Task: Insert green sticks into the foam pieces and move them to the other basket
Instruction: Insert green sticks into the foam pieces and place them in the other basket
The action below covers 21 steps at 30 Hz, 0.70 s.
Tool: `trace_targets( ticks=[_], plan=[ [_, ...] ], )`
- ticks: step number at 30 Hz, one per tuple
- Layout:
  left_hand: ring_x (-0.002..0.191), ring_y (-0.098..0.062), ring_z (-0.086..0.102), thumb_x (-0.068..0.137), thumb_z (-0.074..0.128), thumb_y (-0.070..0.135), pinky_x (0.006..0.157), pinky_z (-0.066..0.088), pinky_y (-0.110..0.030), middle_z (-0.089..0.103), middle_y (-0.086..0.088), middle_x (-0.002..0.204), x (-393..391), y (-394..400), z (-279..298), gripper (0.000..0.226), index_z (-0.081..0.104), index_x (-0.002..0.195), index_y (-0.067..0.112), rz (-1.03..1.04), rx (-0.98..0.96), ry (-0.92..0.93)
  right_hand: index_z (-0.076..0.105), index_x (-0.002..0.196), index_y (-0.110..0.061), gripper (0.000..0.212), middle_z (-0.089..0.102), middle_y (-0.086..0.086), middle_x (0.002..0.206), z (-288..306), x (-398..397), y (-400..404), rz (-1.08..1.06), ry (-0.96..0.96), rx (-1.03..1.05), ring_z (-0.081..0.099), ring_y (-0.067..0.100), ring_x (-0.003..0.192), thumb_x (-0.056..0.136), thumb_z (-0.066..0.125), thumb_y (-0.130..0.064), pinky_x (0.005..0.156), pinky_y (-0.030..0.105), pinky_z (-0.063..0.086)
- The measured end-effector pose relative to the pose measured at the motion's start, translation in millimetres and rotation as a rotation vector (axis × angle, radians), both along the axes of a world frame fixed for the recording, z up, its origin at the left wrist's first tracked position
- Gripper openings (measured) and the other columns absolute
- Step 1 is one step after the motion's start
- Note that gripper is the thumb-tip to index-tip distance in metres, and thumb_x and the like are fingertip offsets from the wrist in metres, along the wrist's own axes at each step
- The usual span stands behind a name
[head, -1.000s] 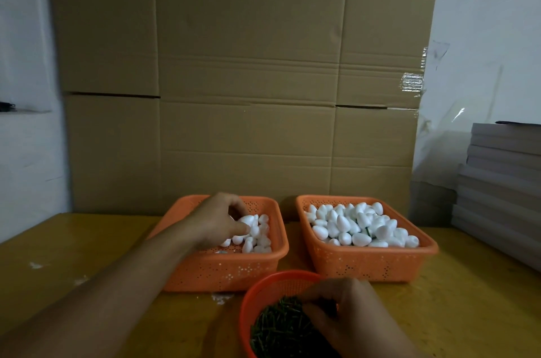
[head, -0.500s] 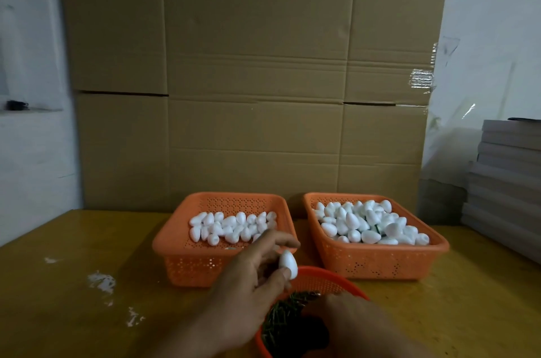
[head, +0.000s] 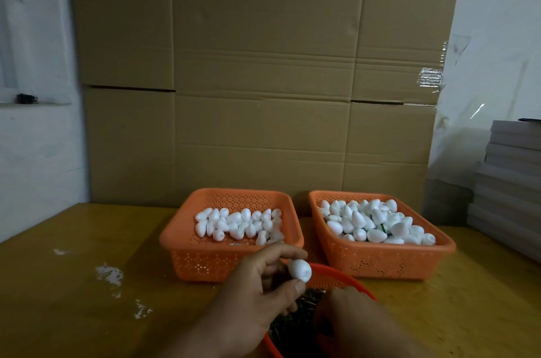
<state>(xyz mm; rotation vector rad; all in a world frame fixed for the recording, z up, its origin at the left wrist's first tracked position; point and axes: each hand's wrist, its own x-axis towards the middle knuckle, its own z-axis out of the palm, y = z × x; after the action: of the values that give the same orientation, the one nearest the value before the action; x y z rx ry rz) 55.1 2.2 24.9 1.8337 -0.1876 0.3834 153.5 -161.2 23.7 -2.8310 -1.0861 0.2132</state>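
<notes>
Nearest, our right hand (head: 351, 319) digs into the round bowl (head: 330, 278) of thin green sticks (head: 295, 325); its grip is hidden. Our left hand (head: 257, 290) pinches one smooth white foam egg (head: 300, 270), no stick in it yet. Beyond, the left basket (head: 187, 243) holds plain eggs; the fuller right basket (head: 445, 249) shows green stubs, so plenty remains.

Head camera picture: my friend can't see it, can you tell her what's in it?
A person's left hand pinches one white foam egg above a round orange basket of green sticks, where the right hand reaches in. Behind, on a yellow table, sit two orange baskets of foam eggs, the left basket less full than the right basket.
</notes>
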Motion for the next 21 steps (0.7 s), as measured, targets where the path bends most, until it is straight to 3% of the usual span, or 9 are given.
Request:
trace_targets(
  ticks=[4, 9, 12, 17, 21],
  plan=[
    [0.075, -0.002, 0.062, 0.086, 0.071, 0.044, 0.071, 0.049, -0.021, 0.068, 0.004, 0.088, 1.2, 2.4, -0.1, 0.025, 0.066, 0.11, 0.04, 0.015, 0.037, -0.016, 0.068, 0.116, -0.023, 0.027, 0.066, -0.004, 0.119, -0.9, -1.1, -1.5, 0.035, 0.006, -0.032, 0.062, 0.013, 0.11, 0.091, 0.064, -0.035, 0.092, 0.028, 0.051],
    [0.073, -0.003, 0.058, 0.079, 0.069, 0.062, 0.069, 0.048, -0.022, 0.062, -0.001, 0.083, 1.5, 0.4, -0.9, 0.035, 0.069, 0.1, 0.034, 0.01, 0.036, -0.036, 0.065, 0.118, -0.024, 0.029, 0.066, -0.004, 0.121, -4.8, -0.2, -0.1, 0.031, -0.016, -0.038, 0.062, 0.015, 0.111, 0.091, 0.064, -0.036, 0.093, 0.029, 0.05],
    [0.071, -0.007, 0.062, 0.078, 0.071, 0.059, 0.066, 0.048, -0.021, 0.064, 0.009, 0.076, 0.5, -0.8, -0.6, 0.029, 0.07, 0.091, 0.033, 0.003, -0.002, -0.014, 0.067, 0.116, -0.025, 0.025, 0.068, -0.004, 0.117, -4.4, -0.3, 0.8, 0.048, -0.018, -0.032, 0.063, 0.013, 0.109, 0.092, 0.063, -0.035, 0.091, 0.027, 0.049],
    [0.066, -0.016, 0.063, 0.079, 0.071, 0.051, 0.061, 0.049, -0.026, 0.068, -0.008, 0.08, -0.4, -0.2, -0.7, 0.025, 0.069, 0.094, 0.031, 0.025, -0.062, 0.014, 0.07, 0.107, -0.032, 0.019, 0.068, -0.01, 0.111, -3.9, -2.1, -3.3, 0.074, -0.051, 0.057, 0.063, 0.008, 0.102, 0.09, 0.064, -0.036, 0.083, 0.022, 0.049],
    [0.061, -0.016, 0.059, 0.088, 0.068, 0.037, 0.056, 0.046, -0.024, 0.066, -0.002, 0.077, 0.0, 0.0, -0.6, 0.01, 0.066, 0.093, 0.029, 0.017, -0.098, 0.009, 0.074, 0.1, -0.035, 0.017, 0.071, -0.015, 0.1, -2.6, -1.4, -7.7, 0.055, -0.053, 0.196, 0.065, 0.002, 0.092, 0.085, 0.068, -0.038, 0.082, 0.02, 0.053]
  ],
)
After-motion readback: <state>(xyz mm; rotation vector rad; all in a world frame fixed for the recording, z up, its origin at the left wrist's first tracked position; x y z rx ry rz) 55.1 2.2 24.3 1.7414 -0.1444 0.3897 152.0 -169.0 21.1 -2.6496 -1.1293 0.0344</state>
